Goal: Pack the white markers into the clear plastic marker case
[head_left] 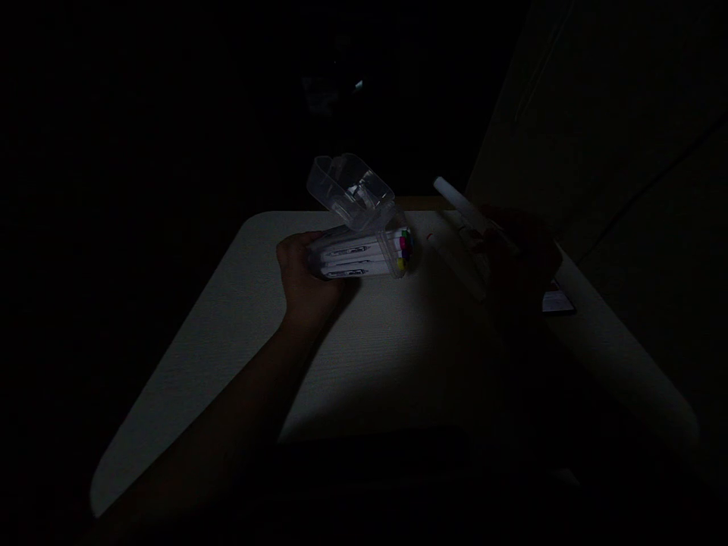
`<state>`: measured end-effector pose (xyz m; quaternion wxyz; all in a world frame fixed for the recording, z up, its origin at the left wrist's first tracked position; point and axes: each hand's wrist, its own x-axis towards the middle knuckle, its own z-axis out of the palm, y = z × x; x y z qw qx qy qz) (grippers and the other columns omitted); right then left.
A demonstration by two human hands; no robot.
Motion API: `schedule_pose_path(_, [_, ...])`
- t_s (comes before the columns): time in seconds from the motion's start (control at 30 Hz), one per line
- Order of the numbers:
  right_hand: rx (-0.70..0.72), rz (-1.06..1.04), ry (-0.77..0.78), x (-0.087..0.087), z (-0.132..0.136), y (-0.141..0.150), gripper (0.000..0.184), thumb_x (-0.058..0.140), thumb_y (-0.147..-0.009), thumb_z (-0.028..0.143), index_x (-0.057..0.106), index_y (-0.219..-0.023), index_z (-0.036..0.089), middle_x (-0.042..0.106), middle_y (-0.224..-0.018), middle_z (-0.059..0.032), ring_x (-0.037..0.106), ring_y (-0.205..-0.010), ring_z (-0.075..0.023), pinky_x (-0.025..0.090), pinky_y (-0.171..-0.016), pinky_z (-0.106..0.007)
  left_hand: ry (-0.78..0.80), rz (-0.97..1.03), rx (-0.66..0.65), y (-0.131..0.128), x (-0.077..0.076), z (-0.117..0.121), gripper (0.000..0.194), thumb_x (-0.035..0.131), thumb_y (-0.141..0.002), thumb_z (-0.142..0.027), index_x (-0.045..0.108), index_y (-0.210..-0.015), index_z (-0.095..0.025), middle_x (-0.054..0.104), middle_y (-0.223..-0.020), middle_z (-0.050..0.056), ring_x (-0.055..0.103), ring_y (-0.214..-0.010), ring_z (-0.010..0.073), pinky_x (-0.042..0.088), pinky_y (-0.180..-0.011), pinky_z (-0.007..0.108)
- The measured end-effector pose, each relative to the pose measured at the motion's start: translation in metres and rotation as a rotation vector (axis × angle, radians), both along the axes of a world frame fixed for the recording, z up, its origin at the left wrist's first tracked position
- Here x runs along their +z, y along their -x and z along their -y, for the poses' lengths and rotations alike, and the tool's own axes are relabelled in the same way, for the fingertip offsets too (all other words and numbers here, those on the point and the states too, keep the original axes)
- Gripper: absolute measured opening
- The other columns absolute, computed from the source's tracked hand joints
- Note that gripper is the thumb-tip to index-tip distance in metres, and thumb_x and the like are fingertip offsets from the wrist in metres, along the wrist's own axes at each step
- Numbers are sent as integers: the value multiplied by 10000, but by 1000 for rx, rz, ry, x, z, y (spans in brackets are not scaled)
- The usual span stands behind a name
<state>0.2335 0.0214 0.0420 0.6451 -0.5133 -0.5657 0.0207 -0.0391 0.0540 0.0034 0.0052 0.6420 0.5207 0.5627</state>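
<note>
The scene is very dark. My left hand is closed around a clear plastic marker case lying on its side on the pale table. Several white markers with coloured ends fill the case. Its transparent lid is flipped up and open above it. My right hand, deep in shadow at the right, is closed on a white marker that points up and to the left, level with the open end of the case.
A small dark flat object with a pale face lies at the table's right edge. A wall or panel rises at the right behind the table. Everything else around is black.
</note>
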Motion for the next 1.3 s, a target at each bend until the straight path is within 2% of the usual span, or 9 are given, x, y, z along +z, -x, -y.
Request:
schedule_pose_path(0.13, [76, -212, -129, 13, 4, 2, 268, 641, -878, 379, 617, -1119, 267, 692, -1109, -63, 732, -909, -223, 626, -754, -419, -13, -18, 6, 0, 0, 0, 704, 810, -521, -141, 541, -1165, -237, 538, -1178, 89, 589, -1151, 307, 523, -1010, 495])
schedule_pose_path(0.23, [36, -301, -168, 27, 10, 5, 341, 647, -875, 354, 537, -1193, 299, 670, -1095, -50, 728, -861, -204, 625, -717, -387, -15, -19, 5, 1, 1, 0, 698, 809, -517, -135, 549, -1159, -225, 539, -1178, 93, 596, -1135, 303, 531, -997, 489])
schedule_pose_path(0.37, [-1, -396, -229, 38, 15, 10, 344, 677, -825, 342, 508, -1113, 260, 687, -946, -21, 695, -679, -153, 579, -559, -300, 1, -26, -6, 1, 2, 1, 704, 822, -507, -138, 551, -1151, -221, 544, -1172, 100, 588, -1153, 319, 523, -1007, 507])
schedule_pose_path(0.47, [13, -339, -203, 36, 19, 13, 332, 691, -851, 375, 521, -1114, 265, 715, -918, -18, 692, -645, -163, 579, -543, -314, 0, -27, 2, 1, 2, 1, 709, 820, -519, -151, 542, -1167, -218, 546, -1185, 102, 587, -1169, 320, 516, -1014, 510])
schedule_pose_path(0.63, [13, -123, -86, 27, 22, 12, 423, 581, -957, 498, 473, -1329, 329, 733, -1041, -69, 746, -839, -237, 621, -682, -406, -23, -20, 10, 1, -1, -2, 739, 834, -501, -152, 527, -1167, -243, 539, -1173, 97, 587, -1142, 317, 515, -1007, 507])
schedule_pose_path(0.77, [91, -211, -120, 26, 20, 16, 438, 617, -919, 506, 469, -1274, 298, 729, -994, -48, 734, -818, -212, 597, -665, -367, -27, -8, 1, 1, -1, -4, 722, 832, -510, -151, 526, -1157, -244, 528, -1179, 99, 579, -1142, 320, 508, -1013, 514])
schedule_pose_path(0.93, [186, -236, -13, 24, 19, 31, 387, 586, -918, 483, 513, -1238, 278, 737, -958, -27, 673, -654, -150, 573, -609, -319, 15, -5, -8, -1, 3, 0, 684, 829, -540, -168, 530, -1151, -238, 529, -1159, 94, 570, -1155, 322, 502, -1014, 522])
schedule_pose_path(1.13, [315, -197, 33, 22, 19, 39, 420, 549, -922, 516, 507, -1267, 281, 713, -945, -14, 651, -612, -131, 568, -561, -301, 31, 10, -11, -2, 4, 1, 665, 839, -557, -186, 525, -1140, -244, 532, -1159, 90, 575, -1144, 315, 511, -999, 520])
schedule_pose_path(1.3, [317, -176, 35, 18, 18, 39, 475, 653, -859, 540, 514, -1246, 304, 724, -1033, -25, 730, -789, -174, 608, -607, -316, 8, 11, 2, -1, 0, -3, 703, 861, -535, -204, 523, -1150, -251, 539, -1177, 90, 586, -1127, 308, 535, -973, 511])
